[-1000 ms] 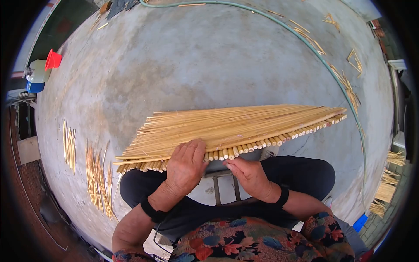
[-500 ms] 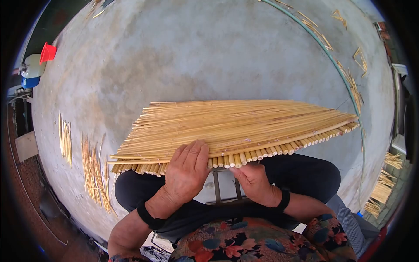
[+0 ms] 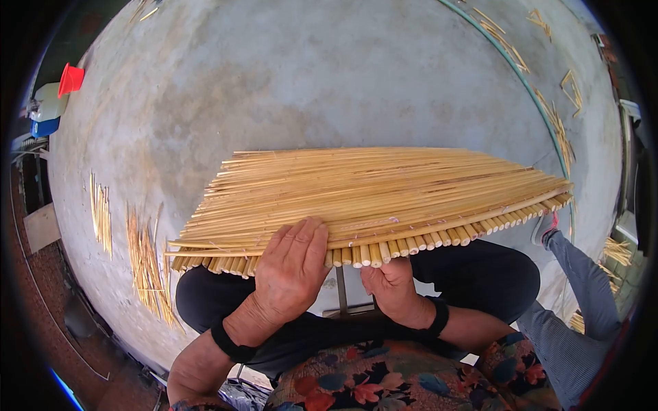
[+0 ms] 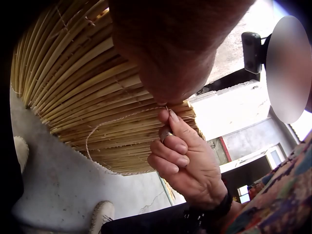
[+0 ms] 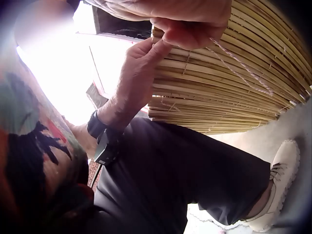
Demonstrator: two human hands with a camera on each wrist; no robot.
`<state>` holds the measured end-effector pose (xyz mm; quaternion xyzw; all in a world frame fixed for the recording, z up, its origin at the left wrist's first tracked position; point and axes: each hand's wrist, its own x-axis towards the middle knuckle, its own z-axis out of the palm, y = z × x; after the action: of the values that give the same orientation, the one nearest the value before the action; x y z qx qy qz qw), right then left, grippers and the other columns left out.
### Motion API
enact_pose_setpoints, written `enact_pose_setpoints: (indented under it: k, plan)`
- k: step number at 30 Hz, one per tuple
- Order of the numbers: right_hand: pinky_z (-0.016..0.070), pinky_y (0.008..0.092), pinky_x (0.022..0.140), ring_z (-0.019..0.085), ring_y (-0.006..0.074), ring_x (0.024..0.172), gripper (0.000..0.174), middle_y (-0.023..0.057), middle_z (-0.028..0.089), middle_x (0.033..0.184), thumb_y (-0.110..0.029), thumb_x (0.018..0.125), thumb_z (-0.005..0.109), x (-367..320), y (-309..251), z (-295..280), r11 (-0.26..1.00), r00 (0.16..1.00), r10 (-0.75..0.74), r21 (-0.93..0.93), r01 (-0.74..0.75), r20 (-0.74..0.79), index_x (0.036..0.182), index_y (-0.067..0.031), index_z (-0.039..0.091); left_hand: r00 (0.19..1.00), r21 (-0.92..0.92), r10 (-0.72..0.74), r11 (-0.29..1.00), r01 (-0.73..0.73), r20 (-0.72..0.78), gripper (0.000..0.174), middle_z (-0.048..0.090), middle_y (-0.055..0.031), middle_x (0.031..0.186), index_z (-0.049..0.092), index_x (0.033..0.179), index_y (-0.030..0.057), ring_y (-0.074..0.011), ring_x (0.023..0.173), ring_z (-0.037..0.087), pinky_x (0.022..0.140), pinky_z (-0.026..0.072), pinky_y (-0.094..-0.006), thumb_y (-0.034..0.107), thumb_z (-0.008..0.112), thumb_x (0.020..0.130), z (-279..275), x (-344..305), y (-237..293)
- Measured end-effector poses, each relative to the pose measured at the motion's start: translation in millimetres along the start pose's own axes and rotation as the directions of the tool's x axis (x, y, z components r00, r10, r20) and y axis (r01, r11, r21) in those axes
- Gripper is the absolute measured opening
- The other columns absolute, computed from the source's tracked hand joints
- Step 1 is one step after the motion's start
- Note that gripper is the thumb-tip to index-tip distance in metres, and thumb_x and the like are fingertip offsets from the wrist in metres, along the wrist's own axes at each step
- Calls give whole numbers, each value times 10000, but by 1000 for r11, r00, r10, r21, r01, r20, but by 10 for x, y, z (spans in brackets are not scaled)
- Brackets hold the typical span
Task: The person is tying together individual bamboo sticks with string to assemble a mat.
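A mat of straw-coloured stalks [image 3: 384, 188] lies slanting over the knees, its cut ends towards the body. My left hand [image 3: 293, 270] grips its near edge, fingers spread on top; the right wrist view shows the left thumb and a finger of that hand [image 5: 131, 80] at the underside. Just right of it, below the edge, is my right hand [image 3: 399, 291], its fingertips partly hidden by the stalks. In the left wrist view the right hand [image 4: 183, 158] pinches a thin twine [image 4: 112, 122] that loops across the mat's underside.
Loose stalks [image 3: 147, 270] lie on the concrete floor at left, with more at right beside a green hose [image 3: 524, 79]. A red container [image 3: 70, 80] stands at far left. Another person's leg [image 3: 582, 274] is at the right, near the mat's corner.
The right hand has drawn slightly down from the edge, its fingers more curled. The mat's right end sits further right and lower in view. Another person's legs have come in at right.
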<state>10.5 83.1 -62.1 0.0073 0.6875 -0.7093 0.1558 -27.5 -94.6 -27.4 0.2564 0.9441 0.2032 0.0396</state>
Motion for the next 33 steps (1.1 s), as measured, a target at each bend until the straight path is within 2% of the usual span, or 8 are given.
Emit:
enact_pose_setpoints:
  k: [4, 6, 12, 14, 20, 22, 27, 33]
  plan:
    - [462, 273, 682, 589, 189, 755, 180, 93, 607, 912, 3, 886, 504, -158, 107, -70, 998, 998, 60, 28, -60, 22, 1052, 8, 572, 1000, -36, 9, 999, -9, 21, 516, 568, -186, 1095, 517, 1080, -45, -325, 1007, 574, 872, 454, -429, 60, 663, 597, 8, -31, 54]
    - [431, 245, 604, 515, 131, 664, 212, 57, 548, 833, 5, 906, 451, -304, 171, -128, 895, 955, 267, 334, -295, 129, 1099, -5, 538, 1000, -50, 5, 999, -4, 15, 528, 582, -170, 1090, 527, 1064, -24, -316, 995, 586, 863, 462, -423, 8, 662, 554, 38, -62, 92]
    - [418, 239, 570, 492, 111, 647, 185, 35, 523, 826, -26, 916, 463, -379, 190, -242, 936, 947, 246, 202, -286, 205, 1092, -24, 520, 996, -23, 45, 999, -43, 72, 485, 581, -167, 1100, 528, 1055, -29, -316, 1017, 580, 880, 454, -424, 9, 627, 582, -1, -54, 99]
    - [421, 231, 580, 511, 111, 664, 162, 32, 539, 855, -45, 920, 478, -348, 176, -231, 944, 941, 250, 159, -289, 229, 1079, -34, 513, 992, 15, 80, 997, -82, 93, 405, 566, -199, 1095, 540, 1066, -58, -318, 1026, 572, 880, 451, -430, 130, 601, 713, -29, -47, 68]
    - [445, 248, 675, 558, 129, 744, 131, 72, 596, 892, -43, 880, 553, 137, -135, -256, 914, 961, -261, -298, 276, 89, 988, 3, 613, 1000, 23, -1, 1000, 1, 3, 518, 592, -154, 1052, 514, 1076, -13, -311, 928, 597, 810, 482, -401, 88, 700, 604, -71, 142, 30]
    - [468, 338, 693, 583, 286, 750, 142, 154, 602, 851, -77, 856, 583, 255, -247, -303, 971, 999, -22, -236, 31, 41, 970, 4, 602, 1000, 49, -6, 999, 8, -25, 498, 595, -152, 1031, 516, 1070, -7, -311, 892, 600, 776, 488, -391, 128, 711, 632, -100, 248, -28]
    - [470, 233, 646, 579, 102, 750, 135, 53, 614, 841, -86, 885, 570, 497, -224, -321, 989, 996, 68, 139, -58, -64, 959, 25, 596, 989, 144, 39, 989, -19, -140, 354, 592, -128, 883, 530, 911, 7, -285, 693, 607, 608, 498, -352, 291, 677, 759, -101, 491, -131]
    - [466, 209, 527, 569, 78, 622, 162, 55, 629, 842, -148, 903, 560, 692, -395, -362, 902, 967, 251, 350, -252, 49, 963, 0, 587, 988, 139, 61, 989, -41, -140, 283, 535, -90, 728, 508, 798, 46, -267, 641, 583, 554, 482, -356, 284, 659, 781, -66, 626, -220]
